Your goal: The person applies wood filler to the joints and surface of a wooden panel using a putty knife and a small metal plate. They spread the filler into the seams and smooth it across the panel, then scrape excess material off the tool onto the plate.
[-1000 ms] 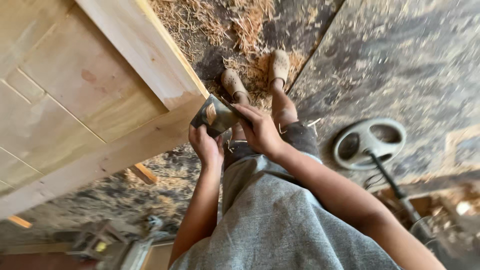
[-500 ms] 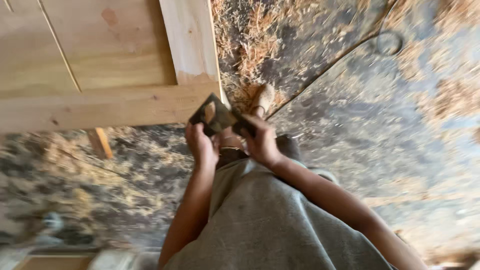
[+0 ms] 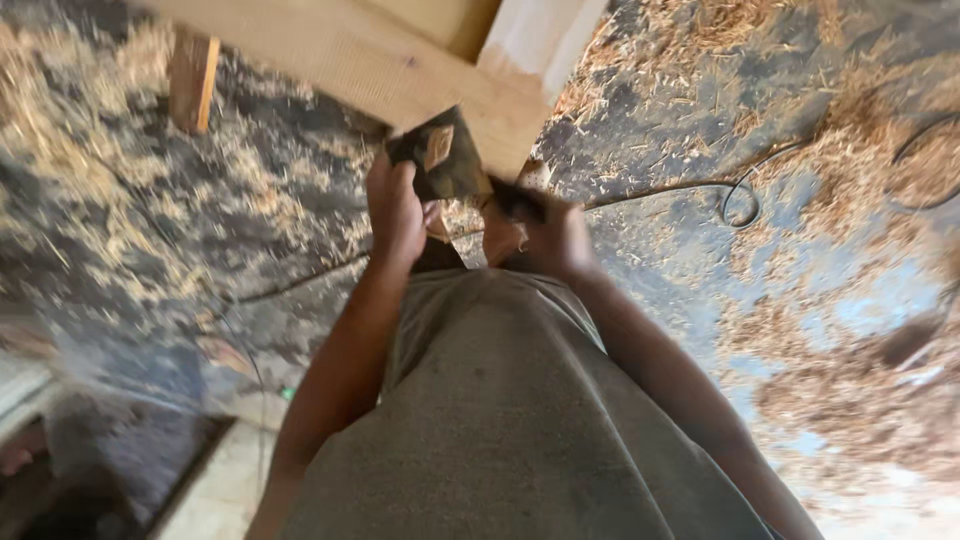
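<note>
From the head view, my left hand [image 3: 397,210] has its fingers wrapped round a dark folded sandpaper pad [image 3: 440,158], which sits just above them, pressed against the corner of the wooden frame [image 3: 400,62]. My right hand [image 3: 545,232] is just beside it, below the pad's lower edge; it is blurred, so I cannot tell how its fingers stand. A cable [image 3: 700,188] curls across the sawdust-strewn floor [image 3: 820,150].

Sandpaper sheet [image 3: 440,155] in hands, against wooden frame [image 3: 400,60]; cable [image 3: 700,190] on floor to right.
</note>
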